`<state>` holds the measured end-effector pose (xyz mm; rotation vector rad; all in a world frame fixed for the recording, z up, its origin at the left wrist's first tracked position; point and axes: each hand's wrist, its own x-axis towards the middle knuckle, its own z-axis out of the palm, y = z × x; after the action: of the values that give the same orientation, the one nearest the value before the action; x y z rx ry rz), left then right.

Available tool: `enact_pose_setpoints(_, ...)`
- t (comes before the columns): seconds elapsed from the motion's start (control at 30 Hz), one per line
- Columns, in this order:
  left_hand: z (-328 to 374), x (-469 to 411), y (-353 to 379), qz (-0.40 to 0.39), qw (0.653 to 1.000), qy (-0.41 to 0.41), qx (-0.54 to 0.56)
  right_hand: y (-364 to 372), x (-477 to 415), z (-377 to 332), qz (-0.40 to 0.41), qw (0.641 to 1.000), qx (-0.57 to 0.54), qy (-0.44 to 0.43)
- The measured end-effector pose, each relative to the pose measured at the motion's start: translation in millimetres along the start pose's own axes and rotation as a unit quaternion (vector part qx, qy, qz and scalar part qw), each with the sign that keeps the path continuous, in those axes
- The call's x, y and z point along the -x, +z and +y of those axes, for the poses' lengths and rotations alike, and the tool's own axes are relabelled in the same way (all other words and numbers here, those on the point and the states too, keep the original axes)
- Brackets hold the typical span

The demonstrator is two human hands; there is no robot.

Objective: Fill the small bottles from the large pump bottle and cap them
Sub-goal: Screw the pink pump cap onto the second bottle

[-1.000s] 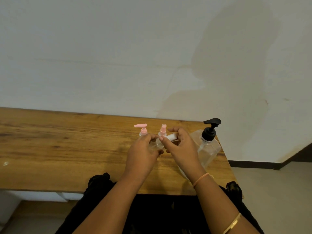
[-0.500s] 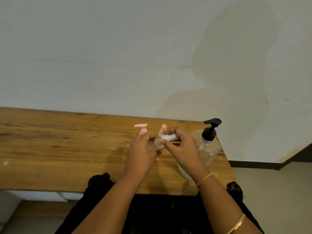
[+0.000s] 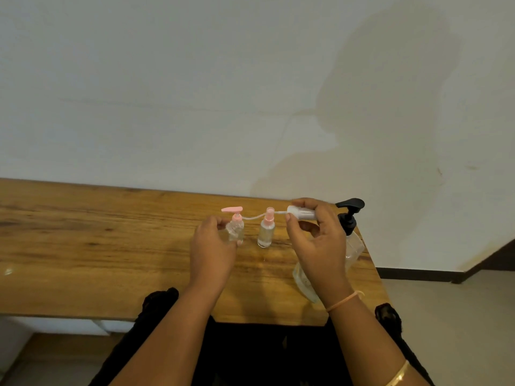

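Observation:
My left hand [image 3: 213, 247] grips a small clear bottle [image 3: 226, 233] that its fingers mostly hide. My right hand [image 3: 317, 246] pinches a white spray cap [image 3: 302, 213], held level above the table. The cap's thin dip tube [image 3: 259, 216] trails left toward the left hand. Just behind my left fingers stands a small bottle with a pink pump [image 3: 236, 218]. Between my hands a small bottle with a pink spray top [image 3: 266, 232] stands upright. The large clear bottle with a black pump [image 3: 350, 215] is behind my right hand, its body partly hidden.
The wooden table [image 3: 97, 246] runs far to the left and ends just right of the large bottle. A white wall rises right behind the table. The floor shows at the lower right, and my dark-clothed lap is below the table's front edge.
My hands have moved apart. My right hand has drawn the white cap and its tube out to the right, away from the bottle in my left hand. The pink-spray bottle now shows between them.

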<state>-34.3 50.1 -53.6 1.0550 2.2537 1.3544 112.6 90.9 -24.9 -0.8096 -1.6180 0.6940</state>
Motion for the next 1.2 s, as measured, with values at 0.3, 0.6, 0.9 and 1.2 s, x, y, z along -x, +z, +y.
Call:
enact_pose_setpoints(0.3,-5,-8,-8,0.019,0.997,-0.052,0.05,-2,5,8,-0.048,0.98,0.189,-0.041)
enact_pose_setpoints(0.6,-4,-7,-10,0.012,0.994,-0.064,0.084,15,13,29,-0.235,0.926,0.246,0.163)
enact_pose_setpoints(0.9,-4,-4,-11,-0.001,0.994,-0.056,0.096,34,35,65,-0.32,0.853,0.338,0.236)
enact_pose_setpoints(1.2,-4,-3,-11,-0.007,0.994,-0.052,0.1,38,42,72,-0.373,0.791,0.422,0.239)
